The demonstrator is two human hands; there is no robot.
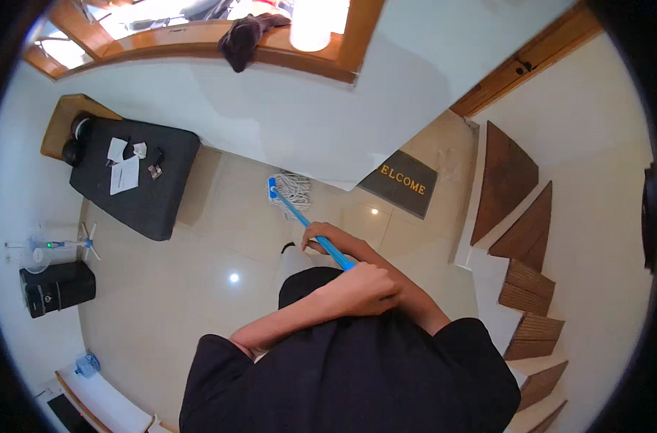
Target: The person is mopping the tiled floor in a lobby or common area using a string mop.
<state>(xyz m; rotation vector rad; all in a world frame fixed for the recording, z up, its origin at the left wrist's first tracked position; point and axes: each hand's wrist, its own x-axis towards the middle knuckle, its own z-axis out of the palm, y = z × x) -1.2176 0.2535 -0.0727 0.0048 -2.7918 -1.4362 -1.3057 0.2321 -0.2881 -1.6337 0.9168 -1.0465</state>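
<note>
A string mop with a blue plastic clamp and whitish yarn head [295,190] rests on the tiled floor, close to the foot of the white wall. Its blue handle [299,214] slants back towards my body. My left hand [369,288] is closed around the handle's upper end, in front of my chest. Lower down the shaft, my right hand [328,238] wraps around it, with the right forearm passing beyond the left hand. Part of one foot shows below the hands.
A dark mat [401,181] bearing a word lies right of the mop. Brown-treaded stairs [526,292] climb along the right. At left stand a black-topped bed or bench [161,200] with papers, a fan [63,244] and a black box [58,287]. A dark cloth [244,43] hangs from the windowsill.
</note>
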